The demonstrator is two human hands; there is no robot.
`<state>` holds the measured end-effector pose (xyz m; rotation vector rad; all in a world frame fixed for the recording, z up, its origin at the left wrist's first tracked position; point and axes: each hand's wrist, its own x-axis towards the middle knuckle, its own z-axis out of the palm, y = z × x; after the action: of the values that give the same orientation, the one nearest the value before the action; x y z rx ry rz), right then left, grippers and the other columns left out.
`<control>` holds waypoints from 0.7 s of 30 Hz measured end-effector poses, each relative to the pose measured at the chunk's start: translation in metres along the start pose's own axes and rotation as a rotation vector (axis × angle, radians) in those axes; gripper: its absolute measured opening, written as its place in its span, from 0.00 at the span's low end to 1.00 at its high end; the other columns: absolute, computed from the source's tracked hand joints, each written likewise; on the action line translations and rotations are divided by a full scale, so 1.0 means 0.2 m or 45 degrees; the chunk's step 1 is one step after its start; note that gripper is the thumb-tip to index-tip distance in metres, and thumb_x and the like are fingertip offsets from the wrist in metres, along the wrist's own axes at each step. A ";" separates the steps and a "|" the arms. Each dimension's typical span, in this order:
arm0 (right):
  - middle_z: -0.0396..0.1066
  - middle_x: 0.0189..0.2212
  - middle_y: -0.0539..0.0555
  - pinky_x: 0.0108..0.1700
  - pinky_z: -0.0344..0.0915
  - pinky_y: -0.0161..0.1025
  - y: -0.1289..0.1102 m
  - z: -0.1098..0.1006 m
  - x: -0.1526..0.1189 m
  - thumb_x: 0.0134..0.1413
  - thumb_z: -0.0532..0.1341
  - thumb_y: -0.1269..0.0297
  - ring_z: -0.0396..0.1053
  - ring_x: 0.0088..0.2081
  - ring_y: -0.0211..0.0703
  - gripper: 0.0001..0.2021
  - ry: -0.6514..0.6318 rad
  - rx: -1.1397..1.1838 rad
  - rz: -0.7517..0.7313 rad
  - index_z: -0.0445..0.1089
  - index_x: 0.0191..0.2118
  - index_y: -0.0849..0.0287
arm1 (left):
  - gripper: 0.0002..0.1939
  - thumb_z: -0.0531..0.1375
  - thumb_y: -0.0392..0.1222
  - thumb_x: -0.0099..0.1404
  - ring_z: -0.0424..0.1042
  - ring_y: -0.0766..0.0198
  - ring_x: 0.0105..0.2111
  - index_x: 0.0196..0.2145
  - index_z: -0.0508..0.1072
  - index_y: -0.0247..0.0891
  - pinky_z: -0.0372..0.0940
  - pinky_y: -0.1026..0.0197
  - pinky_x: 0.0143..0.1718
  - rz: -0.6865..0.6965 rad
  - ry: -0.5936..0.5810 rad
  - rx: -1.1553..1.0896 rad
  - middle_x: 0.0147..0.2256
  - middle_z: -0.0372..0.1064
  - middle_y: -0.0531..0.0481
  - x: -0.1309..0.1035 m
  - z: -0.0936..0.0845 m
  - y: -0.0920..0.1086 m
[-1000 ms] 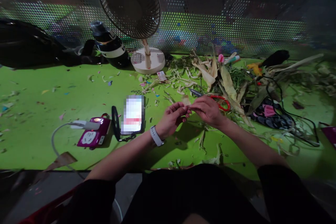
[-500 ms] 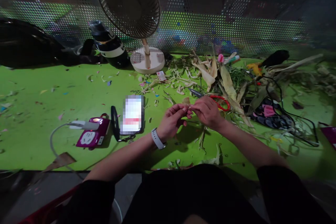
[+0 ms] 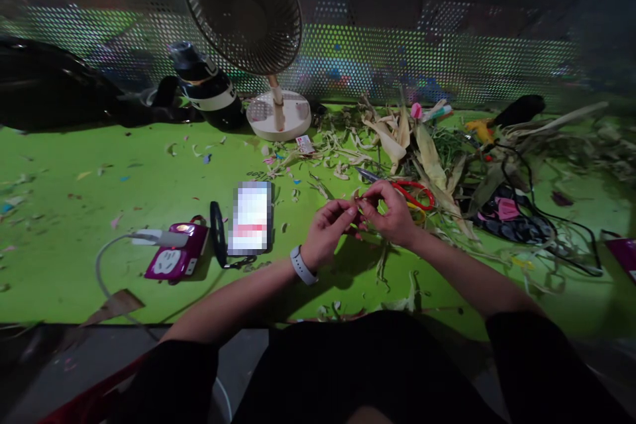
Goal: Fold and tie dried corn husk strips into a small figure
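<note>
My left hand [image 3: 328,230] and my right hand [image 3: 390,215] meet over the green table [image 3: 163,185], fingertips pinched close together. Whatever sits between them is too small to name; a brownish bit shows near the right fingertips. A pale watch strap circles my left wrist. Just behind my right hand lie scissors [image 3: 416,193] with red handles and dark blades pointing left. Dried corn husks [image 3: 431,156] are heaped beyond them. To the left of my hands, a phone [image 3: 250,217] with a lit, blurred screen rests on the table.
A fan [image 3: 279,116] and a dark bottle [image 3: 211,89] stand along the perforated metal panel [image 3: 368,46]. At left lies a purple power strip [image 3: 177,252] with a plugged-in charger and cable. A black cord [image 3: 561,215] loops over a dark patterned item at right. Scraps litter the table.
My right hand has turned slightly and its fingers have curled differently by the left fingertips. My left hand has shifted a little to the right. The things on the table stay put.
</note>
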<state>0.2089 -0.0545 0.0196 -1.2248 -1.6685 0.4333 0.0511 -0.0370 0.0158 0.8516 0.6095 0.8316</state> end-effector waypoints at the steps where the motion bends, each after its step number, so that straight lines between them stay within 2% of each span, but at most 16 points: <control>1: 0.63 0.25 0.47 0.29 0.62 0.34 0.00 0.00 -0.01 0.56 0.60 0.63 0.62 0.26 0.35 0.06 -0.004 0.059 0.047 0.62 0.37 0.56 | 0.15 0.66 0.48 0.54 0.71 0.69 0.25 0.32 0.70 0.34 0.68 0.67 0.24 0.005 -0.013 0.033 0.27 0.71 0.52 0.00 0.00 0.00; 4: 0.64 0.27 0.48 0.30 0.63 0.34 0.00 0.01 -0.02 0.57 0.59 0.61 0.64 0.28 0.35 0.08 -0.056 0.205 0.161 0.61 0.40 0.56 | 0.17 0.66 0.51 0.54 0.71 0.69 0.24 0.31 0.69 0.34 0.68 0.66 0.25 0.030 -0.044 0.137 0.26 0.71 0.52 0.01 0.00 0.01; 7: 0.66 0.29 0.49 0.30 0.64 0.34 0.00 0.01 -0.01 0.59 0.57 0.60 0.65 0.29 0.35 0.08 -0.052 0.197 0.167 0.62 0.41 0.56 | 0.19 0.65 0.53 0.54 0.70 0.69 0.24 0.31 0.68 0.34 0.68 0.66 0.24 0.046 -0.067 0.196 0.26 0.70 0.52 0.02 -0.02 0.02; 10: 0.67 0.29 0.50 0.31 0.65 0.36 0.02 -0.01 0.01 0.58 0.59 0.61 0.65 0.29 0.37 0.07 -0.060 0.013 -0.031 0.66 0.42 0.55 | 0.17 0.64 0.52 0.55 0.68 0.72 0.21 0.31 0.67 0.35 0.63 0.69 0.21 0.010 -0.018 0.164 0.24 0.69 0.54 0.04 -0.03 0.02; 14: 0.70 0.31 0.53 0.35 0.66 0.39 0.04 -0.03 0.03 0.57 0.61 0.64 0.68 0.34 0.41 0.06 -0.109 -0.196 -0.290 0.71 0.40 0.53 | 0.11 0.61 0.47 0.58 0.63 0.75 0.18 0.28 0.67 0.36 0.58 0.70 0.19 -0.018 0.045 0.136 0.21 0.65 0.57 0.05 -0.03 0.04; 21: 0.70 0.30 0.53 0.34 0.68 0.38 0.05 -0.03 0.03 0.58 0.59 0.67 0.69 0.33 0.40 0.06 -0.106 -0.238 -0.390 0.73 0.38 0.54 | 0.10 0.62 0.44 0.54 0.65 0.74 0.18 0.28 0.68 0.34 0.56 0.71 0.18 -0.077 0.129 0.088 0.22 0.68 0.55 0.06 -0.02 0.03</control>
<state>0.2193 -0.0464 0.0173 -1.0690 -1.9656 0.1437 0.0518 -0.0224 0.0174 0.8533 0.7534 0.8056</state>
